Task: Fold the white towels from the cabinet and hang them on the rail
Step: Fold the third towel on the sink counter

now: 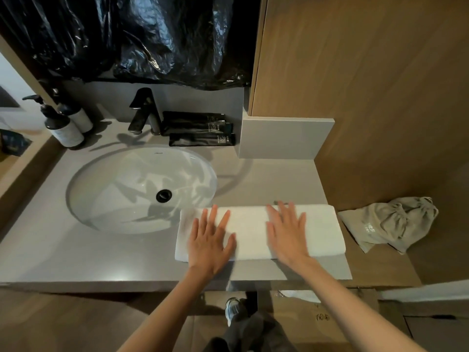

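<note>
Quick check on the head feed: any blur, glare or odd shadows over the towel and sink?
Head view: the left hand and right hand, flat on the white towel, are slightly motion-blurred; overlapping shadows fan across the sink; glare streaks the black plastic sheet above; wide-angle distortion bows the counter edge.

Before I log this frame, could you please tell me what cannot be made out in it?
Head view:
Rail: out of frame.
Wall behind the black plastic sheet: covered by it.
Print on the black tubes: too small.
Lettering on the grey pouch: creased and blurred.
Folds of the white towel: partly under the flat left hand and right hand, both blurred.
</note>
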Tool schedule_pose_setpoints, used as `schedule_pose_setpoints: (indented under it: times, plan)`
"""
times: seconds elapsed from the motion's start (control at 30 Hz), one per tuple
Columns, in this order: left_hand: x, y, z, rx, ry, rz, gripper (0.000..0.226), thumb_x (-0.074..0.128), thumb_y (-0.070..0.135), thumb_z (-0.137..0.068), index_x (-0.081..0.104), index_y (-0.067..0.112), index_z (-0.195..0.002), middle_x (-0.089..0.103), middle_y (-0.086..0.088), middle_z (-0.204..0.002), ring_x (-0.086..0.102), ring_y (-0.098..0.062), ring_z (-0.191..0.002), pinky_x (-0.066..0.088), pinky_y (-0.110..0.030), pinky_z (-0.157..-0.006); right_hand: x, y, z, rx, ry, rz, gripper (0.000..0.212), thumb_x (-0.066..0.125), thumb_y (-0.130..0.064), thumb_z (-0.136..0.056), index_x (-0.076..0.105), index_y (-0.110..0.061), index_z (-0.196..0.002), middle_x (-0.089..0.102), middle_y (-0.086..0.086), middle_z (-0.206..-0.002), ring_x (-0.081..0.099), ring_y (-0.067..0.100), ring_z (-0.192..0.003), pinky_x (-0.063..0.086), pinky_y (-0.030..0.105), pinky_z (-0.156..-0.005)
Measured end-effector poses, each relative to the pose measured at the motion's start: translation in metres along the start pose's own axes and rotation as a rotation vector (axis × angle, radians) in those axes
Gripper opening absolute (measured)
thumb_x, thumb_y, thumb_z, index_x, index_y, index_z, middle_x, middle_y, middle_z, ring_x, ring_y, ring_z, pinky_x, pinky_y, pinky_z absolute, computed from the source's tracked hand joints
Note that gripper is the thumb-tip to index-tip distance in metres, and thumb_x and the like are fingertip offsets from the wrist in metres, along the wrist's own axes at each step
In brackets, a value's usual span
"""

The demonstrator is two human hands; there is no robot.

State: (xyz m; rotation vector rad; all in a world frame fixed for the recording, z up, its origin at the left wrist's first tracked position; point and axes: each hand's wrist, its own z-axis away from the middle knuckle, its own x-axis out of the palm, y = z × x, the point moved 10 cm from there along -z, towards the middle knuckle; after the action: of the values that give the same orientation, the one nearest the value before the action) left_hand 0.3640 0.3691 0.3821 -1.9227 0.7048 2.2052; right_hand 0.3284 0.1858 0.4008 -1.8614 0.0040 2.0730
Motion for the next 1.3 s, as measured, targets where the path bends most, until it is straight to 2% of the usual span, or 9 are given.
schedule_pose_setpoints:
  times: [0.1,0.2,0.3,0.37,0.63,0.8,0.97,1.17,1.3]
  plan:
    - [0.001,0.0,0.014,-0.022,0.007,-0.007,0.07,-0.005,0.062,-0.085,-0.016,0.034,-0.148,-0.027,0.003,-0.155,-0.028,-0.02,-0.143,-0.021,-0.037,-0.114,0.024,-0.053,0.006,-0.111,-0.041,0.036,0.069,-0.01,-0.046,-0.09,0.012,-0.035,-0.154,0.001,0.0,-0.163,-0.008,0.025,-0.15,-0.016,0.049,-0.115]
    - [0.003,-0.008,0.026,-0.01,0.021,-0.021,0.066,-0.001,0.062,-0.089,-0.014,0.036,-0.149,-0.022,0.002,-0.158,-0.023,-0.019,-0.145,-0.017,-0.036,-0.116,0.033,-0.063,0.016,-0.131,-0.041,0.077,0.064,-0.007,-0.047,-0.095,0.015,-0.037,-0.153,0.007,-0.002,-0.163,-0.001,0.025,-0.15,-0.01,0.05,-0.116]
    - [-0.003,-0.025,0.033,-0.047,0.074,-0.006,0.067,0.011,0.065,-0.091,-0.001,0.039,-0.151,-0.012,-0.007,-0.16,-0.015,-0.023,-0.147,-0.013,-0.035,-0.118,0.036,-0.061,0.024,-0.206,-0.036,0.104,0.066,-0.017,-0.055,-0.091,0.006,-0.044,-0.152,-0.004,-0.008,-0.162,-0.009,0.021,-0.15,-0.011,0.049,-0.117]
    - [-0.008,-0.036,0.035,-0.086,0.091,-0.03,0.071,0.013,0.069,-0.089,0.003,0.038,-0.152,-0.011,-0.014,-0.16,-0.015,-0.027,-0.147,-0.014,-0.036,-0.118,0.034,-0.054,0.026,-0.214,-0.036,0.123,0.062,-0.011,-0.059,-0.091,0.0,-0.048,-0.15,-0.01,-0.01,-0.161,-0.013,0.02,-0.149,-0.013,0.049,-0.117]
    - [-0.011,-0.046,0.037,-0.154,0.07,-0.083,0.078,0.0,0.074,-0.083,0.001,0.036,-0.152,-0.017,-0.027,-0.155,-0.017,-0.037,-0.145,-0.008,-0.043,-0.118,0.018,0.064,0.034,0.078,-0.089,0.13,0.064,-0.003,-0.076,-0.085,-0.017,-0.054,-0.144,-0.026,-0.008,-0.158,-0.027,0.036,-0.143,-0.018,0.05,-0.116]
    - [-0.012,-0.048,0.039,-0.166,0.068,-0.042,0.084,0.002,0.077,-0.079,0.007,0.036,-0.152,-0.012,-0.027,-0.156,-0.011,-0.038,-0.146,-0.006,-0.043,-0.119,0.015,0.111,0.05,0.233,-0.161,0.089,0.081,-0.001,-0.082,-0.079,-0.02,-0.043,-0.148,-0.029,-0.006,-0.157,-0.02,0.04,-0.144,-0.007,0.05,-0.119]
    - [-0.014,-0.048,0.051,-0.137,0.09,0.013,0.079,0.02,0.073,-0.083,0.024,0.033,-0.151,0.002,-0.03,-0.156,0.002,-0.041,-0.146,0.003,-0.046,-0.119,0.013,0.1,0.066,0.274,-0.156,0.036,0.08,0.013,-0.075,-0.088,-0.01,-0.033,-0.152,-0.024,0.001,-0.159,-0.019,0.035,-0.146,-0.008,0.055,-0.116]
    - [-0.023,-0.038,0.057,-0.089,0.126,-0.104,0.066,0.033,0.061,-0.087,0.057,0.02,-0.132,0.044,-0.038,-0.132,0.041,-0.052,-0.126,0.033,-0.058,-0.108,0.008,0.089,0.098,0.321,-0.109,0.052,0.07,0.021,-0.059,-0.098,0.002,-0.022,-0.155,-0.008,0.007,-0.163,-0.014,0.035,-0.147,-0.004,0.057,-0.116]
    - [-0.033,-0.016,0.043,-0.036,-0.014,-0.186,0.045,0.038,0.048,-0.096,0.048,0.02,-0.13,0.04,-0.014,-0.14,0.039,-0.032,-0.129,0.02,-0.047,-0.114,0.003,0.092,0.119,0.352,-0.036,0.017,0.063,0.029,-0.055,-0.099,0.016,-0.025,-0.153,0.005,0.002,-0.163,0.001,0.036,-0.147,0.017,0.051,-0.116]
